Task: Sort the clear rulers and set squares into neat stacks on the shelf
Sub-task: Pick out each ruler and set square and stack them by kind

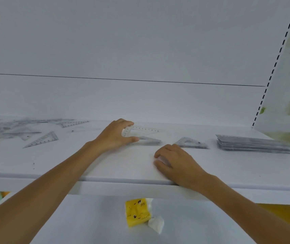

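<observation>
Head camera, nearest first: a yellow packet [137,213] lies on the lower shelf [87,217], apart from the work. Above it, on the front part of the shelf [123,166], the right hand [177,162] rests with its fingers loosely bent against the board and nothing in them. A little farther in, the left hand [116,136] pinches one corner of a clear set square [141,129] between thumb and fingertips. The grip is narrow, and the piece is tilted up just above and behind a small stack of set squares [147,141]. The step in hand looks like adding this piece to that stack. The next move calls for turning it so that its edges match the ones beneath, laying it flat and only then letting the pinch go. Clear plastic on a smooth board may slide, so the idle hand could steady the stack. To the right lie a second stack [190,143] of set squares and, beyond it, a taller stack of rulers [253,143]. Farthest off, at the left rear, a loose heap [8,128] and a single triangle [43,139] wait unsorted, so a good deal of the task appears left.
</observation>
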The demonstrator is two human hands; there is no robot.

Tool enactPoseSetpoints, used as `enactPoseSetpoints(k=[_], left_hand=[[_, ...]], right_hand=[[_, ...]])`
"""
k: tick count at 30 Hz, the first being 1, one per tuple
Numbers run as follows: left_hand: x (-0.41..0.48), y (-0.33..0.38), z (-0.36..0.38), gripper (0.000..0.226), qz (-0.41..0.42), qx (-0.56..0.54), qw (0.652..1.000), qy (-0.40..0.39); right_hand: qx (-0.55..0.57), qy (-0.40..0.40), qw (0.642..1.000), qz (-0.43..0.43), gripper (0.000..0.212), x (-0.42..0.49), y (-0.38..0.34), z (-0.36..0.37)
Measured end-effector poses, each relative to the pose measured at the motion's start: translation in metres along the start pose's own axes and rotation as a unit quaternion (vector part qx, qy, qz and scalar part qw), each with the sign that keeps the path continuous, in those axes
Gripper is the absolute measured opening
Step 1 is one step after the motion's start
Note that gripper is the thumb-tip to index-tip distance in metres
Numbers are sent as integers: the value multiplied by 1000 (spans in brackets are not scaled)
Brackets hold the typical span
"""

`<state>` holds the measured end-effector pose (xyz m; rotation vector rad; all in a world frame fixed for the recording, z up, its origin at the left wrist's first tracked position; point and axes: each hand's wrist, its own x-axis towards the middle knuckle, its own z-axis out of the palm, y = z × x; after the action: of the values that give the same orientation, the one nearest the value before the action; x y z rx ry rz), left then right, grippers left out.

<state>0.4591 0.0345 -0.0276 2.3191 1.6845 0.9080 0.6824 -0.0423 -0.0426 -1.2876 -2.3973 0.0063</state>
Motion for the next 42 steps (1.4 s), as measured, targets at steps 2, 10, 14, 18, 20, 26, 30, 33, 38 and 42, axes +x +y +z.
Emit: enactPoseSetpoints(k=[2, 10, 14, 18, 20, 26, 30, 33, 38, 42], left_hand=[[4, -2, 2, 66, -8, -3, 1000, -21], [13, -8, 17, 62, -13, 7, 997, -74], [14, -10, 22, 59, -2, 54, 994, -91], [14, -10, 24, 55, 0, 59, 993, -107], [13, -10, 25, 52, 5, 70, 990, -119], [9, -7, 23, 60, 4, 60, 992, -114], [8, -3, 20, 69, -16, 54, 992, -110], [5, -8, 13, 75, -29, 48, 993, -102], [-19, -55, -33, 69, -71, 47, 995, -57], [-53, -114, -88, 57, -99, 84, 992, -4]], right_hand=[[9, 5, 1000, 2, 28, -1, 1, -1], [-4, 17, 1000, -13, 30, -2, 0, 1], [1, 23, 1000, -15, 29, -2, 1, 1], [2, 26, 1000, -14, 29, -1, 1, 2], [1, 29, 999, -15, 29, -1, 1, 3], [17, 28, 999, -8, 26, -1, 3, 4], [40, 25, 998, 30, 20, 11, 5, 3], [46, 54, 997, 21, 19, 34, -2, 4], [37, 62, 997, -20, 21, 100, -29, 7], [46, 44, 997, -36, 23, 153, -62, 24]])
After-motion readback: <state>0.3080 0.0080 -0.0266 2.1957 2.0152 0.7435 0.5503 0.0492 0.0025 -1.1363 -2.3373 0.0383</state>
